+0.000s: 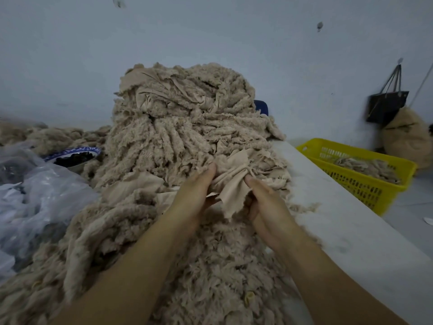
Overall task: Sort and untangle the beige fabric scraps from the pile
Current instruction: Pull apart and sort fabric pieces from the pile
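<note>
Scrap (pixel 230 181) of beige fabric (crumpled, smooth face showing) sits on the pile (pixel 182 118), low on its near slope, pinched by left hand (pixel 194 195) and right hand (pixel 267 207) together; yellow basket (pixel 365 186) stands right of the pile.

One huge pile (pixel 182 118) of beige scraps (pixel 232 184), way too many to count. Two hands, left hand (pixel 194 195) and right hand (pixel 269 207). One yellow basket (pixel 365 191), one blue-patterned bowl (pixel 70 152), one clear plastic bag (pixel 42 195), one dark handbag (pixel 386 106).
</note>
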Tool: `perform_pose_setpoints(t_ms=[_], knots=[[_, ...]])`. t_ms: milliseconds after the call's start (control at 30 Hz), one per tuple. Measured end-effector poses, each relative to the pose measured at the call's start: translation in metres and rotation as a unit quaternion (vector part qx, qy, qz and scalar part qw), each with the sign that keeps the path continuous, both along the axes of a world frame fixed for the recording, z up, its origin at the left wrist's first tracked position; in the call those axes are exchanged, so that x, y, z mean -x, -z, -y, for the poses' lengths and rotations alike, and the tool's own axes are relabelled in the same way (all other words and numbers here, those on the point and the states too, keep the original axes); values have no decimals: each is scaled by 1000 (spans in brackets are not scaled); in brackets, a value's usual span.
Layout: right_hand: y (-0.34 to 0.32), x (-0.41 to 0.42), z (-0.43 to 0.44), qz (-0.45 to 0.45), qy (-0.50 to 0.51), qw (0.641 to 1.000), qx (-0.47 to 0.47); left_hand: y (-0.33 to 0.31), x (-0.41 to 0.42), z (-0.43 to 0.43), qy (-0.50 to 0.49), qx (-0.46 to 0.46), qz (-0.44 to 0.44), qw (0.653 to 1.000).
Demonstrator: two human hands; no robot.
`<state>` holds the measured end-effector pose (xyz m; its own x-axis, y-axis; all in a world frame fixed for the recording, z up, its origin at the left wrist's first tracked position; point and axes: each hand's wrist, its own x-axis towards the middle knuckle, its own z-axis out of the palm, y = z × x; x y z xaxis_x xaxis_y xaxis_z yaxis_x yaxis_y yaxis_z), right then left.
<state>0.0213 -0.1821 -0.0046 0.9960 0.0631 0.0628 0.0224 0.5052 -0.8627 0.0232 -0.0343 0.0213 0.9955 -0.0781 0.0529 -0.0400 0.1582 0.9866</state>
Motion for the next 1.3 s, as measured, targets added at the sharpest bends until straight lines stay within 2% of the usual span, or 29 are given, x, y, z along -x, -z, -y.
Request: perform_pose_setpoints(t_ms=[100, 200, 300, 367, 467, 500, 533, 600, 633, 667, 700, 733, 767, 800, 867, 933, 1000, 1067, 1133, 1200, 1300], knots=[[4, -2, 1, 5, 15, 1000, -5, 4, 5, 3, 47, -114, 80, 989], [6, -3, 3, 31, 37, 998, 50, 7, 4, 5, 13, -183, 123, 975], [9, -3, 2, 49, 45, 987, 145, 10, 0, 3, -31, -159, 103, 981], [13, -3, 3, 68, 13, 978, 195, 11, -1, 4, -9, -142, 87, 986], [13, -1, 3, 46, -6, 971, 234, 11, 0, 5, 10, -46, 41, 998], [12, -3, 5, 27, 2, 976, 217, 11, -1, 4, 10, -30, 47, 998], [9, -6, 10, 7, 21, 987, 158, 12, -2, 3, 9, -46, 67, 997], [-5, -9, 28, 4, 75, 994, -78, 15, -2, 0, 29, -145, 111, 983], [-10, -11, 39, 18, 104, 976, -191, 17, -1, 0, 58, -200, 123, 970], [-13, -12, 49, 15, 135, 960, -246, 19, 1, 1, 93, -247, 124, 956], [-12, -13, 54, -7, 161, 958, -237, 23, 2, 1, 129, -287, 118, 942], [-8, -14, 53, -36, 183, 966, -181, 26, 3, 1, 162, -321, 110, 926], [1, -15, 49, -57, 207, 974, -76, 29, 5, 0, 191, -345, 103, 913], [8, -16, 42, -61, 233, 967, 78, 30, 6, -1, 212, -359, 95, 904], [19, -18, 31, 3, 263, 896, 357, 31, 7, -3, 218, -367, 85, 900], [24, -20, 27, 64, 223, 840, 490, 33, 4, -4, 193, -378, 82, 902], [29, -20, 22, 60, 154, 794, 585, 34, 2, -6, 175, -402, 73, 896], [31, -16, 18, 60, 112, 727, 674, 32, 1, -8, 176, -436, 48, 881], [30, -12, 16, 91, 99, 696, 706, 31, -3, -13, 156, -505, 24, 848], [27, -9, 16, 100, 98, 697, 703, 29, -8, -20, 105, -579, 2, 808], [24, -7, 17, 92, 149, 739, 650, 28, -12, -28, 49, -642, 12, 765]])
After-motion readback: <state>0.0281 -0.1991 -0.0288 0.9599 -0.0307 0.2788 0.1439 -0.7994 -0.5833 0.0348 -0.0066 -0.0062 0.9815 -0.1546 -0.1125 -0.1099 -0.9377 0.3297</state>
